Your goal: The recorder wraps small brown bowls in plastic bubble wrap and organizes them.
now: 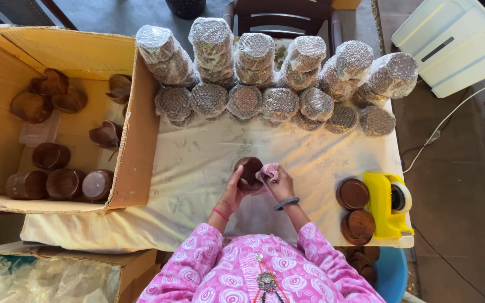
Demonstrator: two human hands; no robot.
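Head cam: left hand (232,191) gripping brown wooden bowl (248,170) over tabletop (197,163) centre, right hand (279,182) fingers pressing pink cloth (270,171) against it; wrapped stacks (265,84) far, cardboard box (57,112) left.

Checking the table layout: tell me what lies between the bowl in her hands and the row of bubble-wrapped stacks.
Only bare cloth-covered table lies between the wooden bowl and the bubble-wrapped stacks, as the head view shows.

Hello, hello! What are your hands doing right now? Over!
Left hand holds brown wooden cup. Right hand presses pink cloth on it. Bubble-wrapped bundles behind, nothing in the way.
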